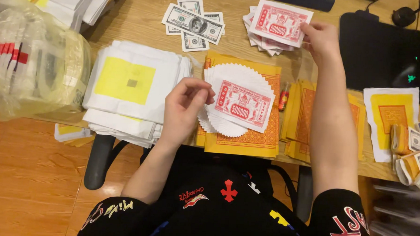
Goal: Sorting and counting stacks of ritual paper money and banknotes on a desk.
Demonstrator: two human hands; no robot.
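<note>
left hand (185, 105): pinches the edge of a white fanned paper stack (228, 115)
right hand (320, 40): grips a red note (281, 22) over its pile
yellow sheets (260, 138): under the fan

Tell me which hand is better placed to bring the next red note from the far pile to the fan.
Right, probably. The right hand already pinches the top red note on the far pile. The left hand is at the fan, fingers on its edge, well away from that pile.

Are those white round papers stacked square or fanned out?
Fanned out: the white papers' scalloped edges spread in an arc beneath a red note.
</note>
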